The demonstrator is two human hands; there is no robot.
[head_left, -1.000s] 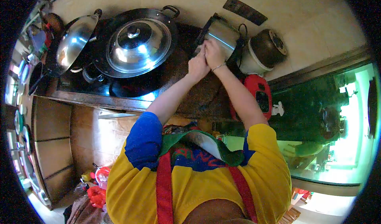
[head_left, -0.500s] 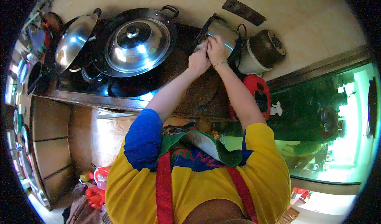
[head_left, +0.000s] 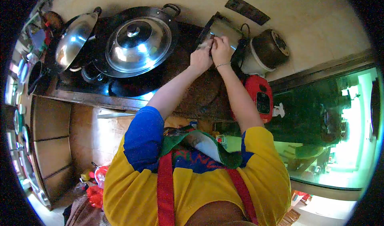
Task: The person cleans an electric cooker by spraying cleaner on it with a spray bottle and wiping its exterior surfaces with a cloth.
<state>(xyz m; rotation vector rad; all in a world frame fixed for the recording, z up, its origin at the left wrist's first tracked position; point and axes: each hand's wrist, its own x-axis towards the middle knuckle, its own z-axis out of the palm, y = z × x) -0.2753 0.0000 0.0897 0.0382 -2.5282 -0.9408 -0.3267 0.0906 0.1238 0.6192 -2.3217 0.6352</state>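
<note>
Both my hands are together over a box-shaped appliance with a shiny metal panel (head_left: 227,30), at the back of the counter. My left hand (head_left: 201,58) has its fingers curled, with a pale patch near the fingertips. Right beside it, my right hand (head_left: 222,52) is closed, its fingertips bent against a small dark thing between the hands. What the fingers hold is too small and blurred to name. The right wrist wears a thin bracelet.
To the left, a wok with a domed steel lid (head_left: 138,46) sits on the black stove, beside another steel lid (head_left: 74,42). A brown and white pot (head_left: 269,52) and a red appliance (head_left: 259,100) stand to the right. A dark socket strip (head_left: 247,10) is on the wall.
My right hand's fingers have curled in more, and a small dark thing now shows between the hands. The view has shifted slightly; the wok and lids stay put.
</note>
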